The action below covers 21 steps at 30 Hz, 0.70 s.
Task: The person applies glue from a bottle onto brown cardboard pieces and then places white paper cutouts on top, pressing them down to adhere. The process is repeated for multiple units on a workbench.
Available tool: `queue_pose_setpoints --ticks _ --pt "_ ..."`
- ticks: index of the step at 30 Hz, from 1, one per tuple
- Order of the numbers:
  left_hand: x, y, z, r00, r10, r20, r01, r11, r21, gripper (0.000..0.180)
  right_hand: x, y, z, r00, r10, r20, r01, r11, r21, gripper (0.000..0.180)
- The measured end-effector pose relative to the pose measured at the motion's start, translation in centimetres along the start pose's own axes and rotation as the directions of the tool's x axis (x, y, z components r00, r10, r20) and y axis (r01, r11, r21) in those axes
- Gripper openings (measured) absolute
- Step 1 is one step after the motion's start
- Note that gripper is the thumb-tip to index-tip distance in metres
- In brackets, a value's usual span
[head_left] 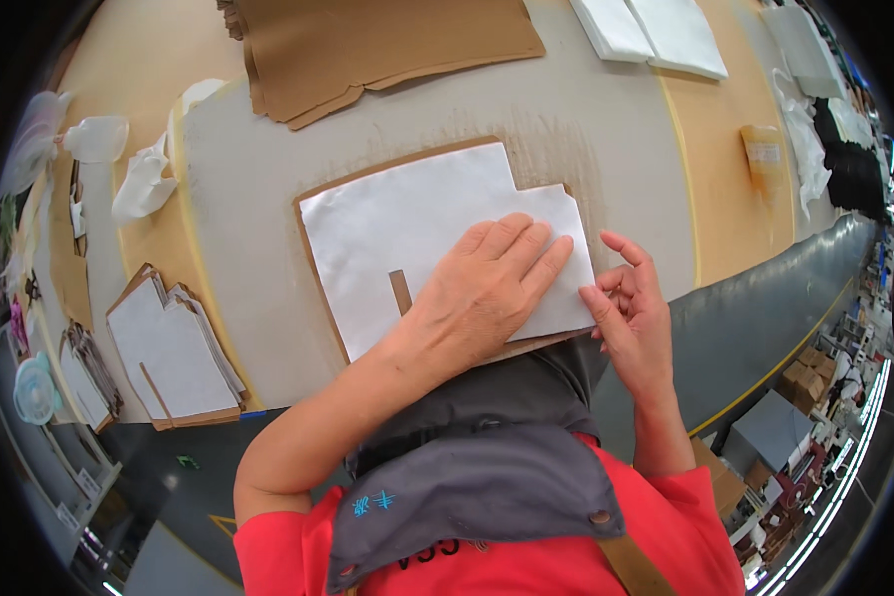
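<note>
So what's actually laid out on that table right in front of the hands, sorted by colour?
White: 1, the white fabric piece that the left hand presses flat and the right hand touches at its edge.
Brown: 1, the brown cardboard template under it.
Total: 2.

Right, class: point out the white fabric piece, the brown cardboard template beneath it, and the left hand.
white fabric piece (387, 238), head view, bare upper middle.
brown cardboard template (313, 253), head view, exposed left edge.
left hand (487, 288), head view, back of hand.
</note>
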<state>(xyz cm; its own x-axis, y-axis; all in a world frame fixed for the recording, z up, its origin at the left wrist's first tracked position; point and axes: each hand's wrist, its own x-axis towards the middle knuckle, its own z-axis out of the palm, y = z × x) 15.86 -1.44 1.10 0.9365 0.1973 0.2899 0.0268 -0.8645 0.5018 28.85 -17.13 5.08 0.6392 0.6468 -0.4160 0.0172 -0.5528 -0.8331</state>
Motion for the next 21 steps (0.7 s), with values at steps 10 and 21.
queue_pose_setpoints --ticks 10,21 --pt "-1.5 1.8 0.8 0.973 0.15 0.175 -0.141 0.988 -0.063 0.03 -0.4 0.8 -1.3 0.998 -0.008 -0.06 0.007 1.0 -0.007 0.048" --pt "-3.8 2.6 -2.1 0.993 0.106 0.042 -0.103 0.993 -0.064 0.041 -0.6 0.5 -0.3 0.883 -0.467 -0.047 0.432 0.848 -0.307 0.045"
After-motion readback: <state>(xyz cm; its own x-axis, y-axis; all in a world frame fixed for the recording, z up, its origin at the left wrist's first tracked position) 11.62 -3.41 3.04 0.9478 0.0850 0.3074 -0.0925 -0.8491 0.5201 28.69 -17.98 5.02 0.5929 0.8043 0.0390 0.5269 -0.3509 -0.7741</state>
